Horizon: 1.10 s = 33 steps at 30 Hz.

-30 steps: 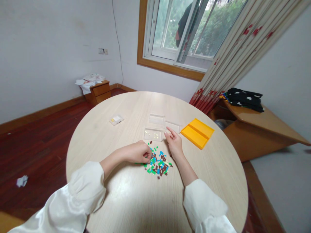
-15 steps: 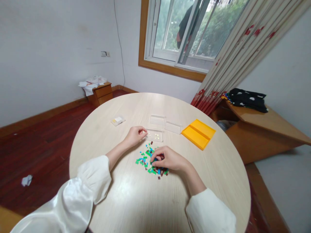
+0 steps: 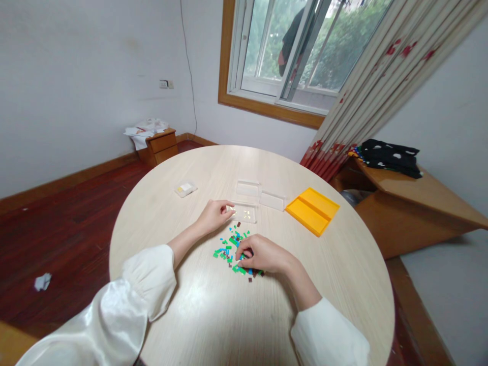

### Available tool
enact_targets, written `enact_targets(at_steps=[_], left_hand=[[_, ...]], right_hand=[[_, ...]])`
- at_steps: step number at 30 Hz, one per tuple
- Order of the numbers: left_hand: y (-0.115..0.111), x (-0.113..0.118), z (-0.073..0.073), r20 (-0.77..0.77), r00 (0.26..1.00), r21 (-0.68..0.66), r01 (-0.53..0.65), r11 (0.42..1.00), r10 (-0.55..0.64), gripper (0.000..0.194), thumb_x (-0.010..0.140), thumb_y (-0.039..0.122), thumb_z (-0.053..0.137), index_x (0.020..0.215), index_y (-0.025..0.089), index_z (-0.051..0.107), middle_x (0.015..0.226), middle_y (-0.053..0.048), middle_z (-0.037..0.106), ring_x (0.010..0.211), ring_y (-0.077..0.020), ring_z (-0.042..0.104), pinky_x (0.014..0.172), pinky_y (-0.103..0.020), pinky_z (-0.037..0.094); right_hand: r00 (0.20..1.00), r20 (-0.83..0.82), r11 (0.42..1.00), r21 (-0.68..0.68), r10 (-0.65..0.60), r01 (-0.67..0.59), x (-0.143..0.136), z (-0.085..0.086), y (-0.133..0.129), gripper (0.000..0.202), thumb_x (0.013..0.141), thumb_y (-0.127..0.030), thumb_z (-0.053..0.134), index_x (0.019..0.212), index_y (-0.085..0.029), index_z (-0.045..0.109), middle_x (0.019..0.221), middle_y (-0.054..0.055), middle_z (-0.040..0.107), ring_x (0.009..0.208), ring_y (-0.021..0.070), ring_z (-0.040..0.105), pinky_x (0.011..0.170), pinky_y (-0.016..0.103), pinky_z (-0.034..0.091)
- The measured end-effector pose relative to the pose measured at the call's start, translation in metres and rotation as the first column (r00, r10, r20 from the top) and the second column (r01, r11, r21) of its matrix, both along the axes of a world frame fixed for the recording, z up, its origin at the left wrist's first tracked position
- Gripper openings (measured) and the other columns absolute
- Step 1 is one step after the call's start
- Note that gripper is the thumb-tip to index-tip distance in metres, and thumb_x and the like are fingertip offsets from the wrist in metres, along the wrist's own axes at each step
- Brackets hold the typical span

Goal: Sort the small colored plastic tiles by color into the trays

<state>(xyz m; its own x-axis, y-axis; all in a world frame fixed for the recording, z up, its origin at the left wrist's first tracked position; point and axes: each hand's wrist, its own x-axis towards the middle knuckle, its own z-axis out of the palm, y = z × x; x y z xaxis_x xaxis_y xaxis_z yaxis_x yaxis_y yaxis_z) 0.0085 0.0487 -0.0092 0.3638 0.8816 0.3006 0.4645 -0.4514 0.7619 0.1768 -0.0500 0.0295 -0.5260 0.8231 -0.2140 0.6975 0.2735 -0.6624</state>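
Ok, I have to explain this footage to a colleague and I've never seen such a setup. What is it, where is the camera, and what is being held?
There is no machine here: these are a person's bare left hand and right hand. The camera is worn on that person's head, looking forward and down.

On the round, pale wood-grained table lies a loose scatter of small green, blue and brown pieces. Beyond it are three shallow, clear rectangular trays, the nearest with pale yellow bits inside, and a flat, two-section yellow-orange tray.

The left fingers are at the left end of the nearest clear tray; the right fingers curl over the scatter. Whether either hand holds a piece is too small to tell.
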Motion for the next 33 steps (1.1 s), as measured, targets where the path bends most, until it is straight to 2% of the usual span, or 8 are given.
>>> enact_targets(at_steps=[6, 11, 16, 20, 23, 26, 29, 33], left_hand=[[-0.001, 0.0, 0.002, -0.011, 1.0, 0.017, -0.013, 1.0, 0.013, 0.024, 0.076, 0.026, 0.057, 0.089, 0.01, 0.07, 0.048, 0.006, 0.042, 0.047, -0.0083, 0.038, 0.052, -0.02, 0.029], [-0.001, 0.0, 0.001, -0.006, 1.0, 0.022, -0.021, 1.0, 0.021, 0.024, 0.077, 0.025, 0.055, 0.088, 0.01, 0.07, 0.048, 0.006, 0.042, 0.047, -0.0084, 0.038, 0.052, -0.021, 0.029], [-0.003, 0.0, 0.004, 0.001, 1.0, 0.034, -0.017, 0.999, 0.017, 0.022, 0.077, 0.024, 0.054, 0.086, 0.01, 0.069, 0.047, 0.007, 0.041, 0.046, -0.0082, 0.036, 0.052, -0.021, 0.028], [-0.005, 0.0, 0.007, -0.024, 1.0, 0.051, -0.017, 0.999, 0.018, 0.023, 0.078, 0.025, 0.051, 0.06, 0.012, 0.059, 0.046, 0.007, 0.037, 0.046, -0.0076, 0.034, 0.05, -0.021, 0.025], [-0.006, 0.001, 0.007, -0.032, 0.999, 0.062, 0.005, 0.998, -0.003, 0.03, 0.078, 0.026, 0.05, 0.05, 0.014, 0.047, 0.045, 0.007, 0.034, 0.045, -0.0072, 0.032, 0.049, -0.021, 0.023], [-0.01, 0.003, 0.007, -0.033, 0.999, 0.065, 0.038, 0.997, -0.036, 0.03, 0.078, 0.024, 0.048, 0.049, 0.015, 0.043, 0.044, 0.007, 0.031, 0.045, -0.0069, 0.03, 0.049, -0.022, 0.022], [-0.014, 0.006, 0.008, -0.039, 0.997, 0.072, 0.065, 0.995, -0.063, 0.029, 0.077, 0.022, 0.048, 0.049, 0.016, 0.043, 0.044, 0.007, 0.032, 0.044, -0.0067, 0.029, 0.05, -0.022, 0.023], [-0.016, 0.007, 0.009, -0.051, 0.996, 0.074, 0.071, 0.995, -0.067, 0.029, 0.077, 0.021, 0.048, 0.049, 0.015, 0.045, 0.045, 0.007, 0.034, 0.045, -0.0068, 0.031, 0.051, -0.021, 0.024]], right_hand=[[0.998, 0.061, 0.999, 0.038, 0.003, -0.005, -0.004, 0.004, -0.002, 0.02, 0.06, -0.004, 0.054, 0.067, -0.016, 0.067, 0.05, -0.007, 0.042, 0.045, 0.0054, 0.036, 0.046, 0.019, 0.024], [1.0, 0.009, 1.0, 0.031, -0.002, 0.002, -0.004, 0.003, -0.002, 0.015, 0.066, -0.006, 0.05, 0.058, -0.015, 0.06, 0.049, -0.006, 0.041, 0.045, 0.0055, 0.035, 0.046, 0.02, 0.024], [0.965, -0.26, 0.994, -0.105, -0.033, 0.005, 0.001, 0.001, 0.0, 0.013, 0.076, -0.021, 0.052, 0.066, -0.016, 0.057, 0.054, -0.005, 0.044, 0.05, 0.0072, 0.038, 0.048, 0.019, 0.029], [0.809, -0.541, 0.972, -0.166, -0.23, 0.166, 0.007, -0.001, 0.006, 0.021, 0.075, -0.036, 0.06, 0.07, -0.016, 0.056, 0.063, -0.002, 0.053, 0.059, 0.0104, 0.048, 0.057, 0.022, 0.038], [0.576, -0.676, 0.868, -0.207, -0.46, 0.452, 0.014, -0.014, 0.018, 0.03, 0.071, -0.046, 0.064, 0.076, -0.017, 0.056, 0.063, 0.0, 0.058, 0.059, 0.0122, 0.053, 0.059, 0.025, 0.042], [0.38, -0.736, 0.67, -0.132, -0.559, 0.73, 0.021, -0.031, 0.033, 0.037, 0.065, -0.051, 0.066, 0.078, -0.017, 0.056, 0.068, 0.003, 0.062, 0.062, 0.0143, 0.057, 0.063, 0.029, 0.046], [0.381, -0.736, 0.548, 0.017, -0.56, 0.837, 0.023, -0.043, 0.044, 0.036, 0.067, -0.051, 0.062, 0.076, -0.017, 0.057, 0.07, 0.005, 0.065, 0.067, 0.0168, 0.059, 0.065, 0.031, 0.048], [0.538, -0.666, 0.545, 0.229, -0.517, 0.807, 0.016, -0.045, 0.047, 0.029, 0.077, -0.042, 0.055, 0.084, -0.015, 0.063, 0.08, 0.008, 0.068, 0.073, 0.018, 0.06, 0.069, 0.031, 0.048]])
